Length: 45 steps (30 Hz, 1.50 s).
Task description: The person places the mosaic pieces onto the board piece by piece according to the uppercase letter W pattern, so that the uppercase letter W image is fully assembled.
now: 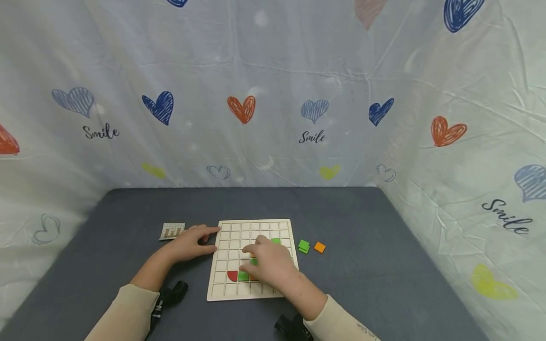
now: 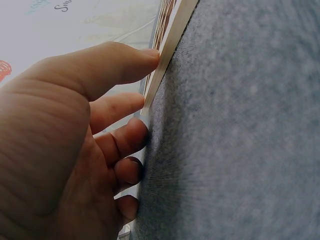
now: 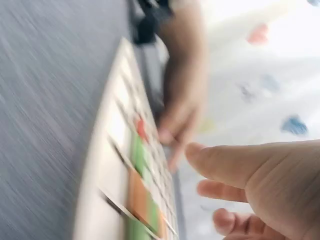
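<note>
A pale wooden grid board (image 1: 219, 289) lies on the dark table. My left hand (image 1: 189, 245) touches its left edge with thumb and forefinger tips, as the left wrist view also shows at the board's side (image 2: 176, 35). Over the board hovers my right hand (image 1: 275, 264), thumb and fingers spread, with nothing seen between them. Part of the grid is hidden beneath it. A red rounded piece (image 1: 232, 275) and a green square (image 1: 243, 276) sit side by side in cells. Orange and more green pieces show around the right hand, and another green piece (image 1: 276, 240) lies farther back.
Right of the board, green squares (image 1: 304, 246) lie overlapped beside an orange square (image 1: 319, 247). A small printed card (image 1: 172, 230) lies beyond my left hand. A cloth with hearts (image 1: 241, 110) hangs behind the table (image 1: 362, 284).
</note>
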### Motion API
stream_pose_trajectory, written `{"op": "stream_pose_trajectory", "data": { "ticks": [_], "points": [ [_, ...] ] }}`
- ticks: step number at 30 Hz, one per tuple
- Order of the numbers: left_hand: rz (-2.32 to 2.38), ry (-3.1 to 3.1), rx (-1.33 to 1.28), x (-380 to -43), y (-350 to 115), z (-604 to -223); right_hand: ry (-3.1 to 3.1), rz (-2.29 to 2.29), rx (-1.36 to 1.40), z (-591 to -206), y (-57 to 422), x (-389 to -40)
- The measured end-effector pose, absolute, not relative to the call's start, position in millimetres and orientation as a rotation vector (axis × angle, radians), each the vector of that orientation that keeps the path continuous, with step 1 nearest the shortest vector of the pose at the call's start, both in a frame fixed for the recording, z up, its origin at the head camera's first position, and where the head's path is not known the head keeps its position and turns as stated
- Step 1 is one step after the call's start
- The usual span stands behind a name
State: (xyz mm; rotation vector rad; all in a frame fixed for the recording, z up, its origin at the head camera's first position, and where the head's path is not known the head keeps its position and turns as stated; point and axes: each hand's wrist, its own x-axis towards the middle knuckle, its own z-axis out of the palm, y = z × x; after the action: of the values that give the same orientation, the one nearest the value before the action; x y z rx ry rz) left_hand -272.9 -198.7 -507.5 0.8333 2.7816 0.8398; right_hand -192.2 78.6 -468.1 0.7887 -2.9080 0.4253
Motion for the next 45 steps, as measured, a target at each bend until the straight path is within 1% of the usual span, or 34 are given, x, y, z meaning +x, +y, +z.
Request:
{"op": "stream_pose_trajectory", "data": {
  "ticks": [7,12,18,21,25,32,40,45],
  "points": [
    [0.832,2.787,0.818,-271.2,-197.6,-505.7,-2.949,0.582,0.632,-449.0,118.5,-212.4],
    [0.843,2.781,0.812,-270.9,-196.9,-504.8,-3.039,0.647,0.473,-444.1,147.0,-225.2],
    [0.834,2.789,0.812,-272.0,-197.3,-505.8,-3.173,0.590,0.194,-445.5,172.9,-234.1],
    [0.836,2.786,0.811,-273.1,-197.5,-507.4,-3.215,0.522,0.102,-447.8,181.6,-236.6],
    [0.838,2.782,0.799,-274.3,-197.8,-510.0,-3.253,0.442,0.059,-452.2,188.2,-238.6],
    [0.846,2.782,0.819,-274.5,-195.6,-508.9,-3.234,0.407,0.086,-456.7,192.1,-240.0],
    [0.854,2.779,0.833,-273.6,-192.4,-506.8,-3.128,0.592,0.005,-433.2,199.7,-233.4],
    [0.860,2.782,0.822,-272.8,-196.3,-508.4,-3.048,0.763,-0.013,-421.5,191.4,-229.4]
  ]
}}
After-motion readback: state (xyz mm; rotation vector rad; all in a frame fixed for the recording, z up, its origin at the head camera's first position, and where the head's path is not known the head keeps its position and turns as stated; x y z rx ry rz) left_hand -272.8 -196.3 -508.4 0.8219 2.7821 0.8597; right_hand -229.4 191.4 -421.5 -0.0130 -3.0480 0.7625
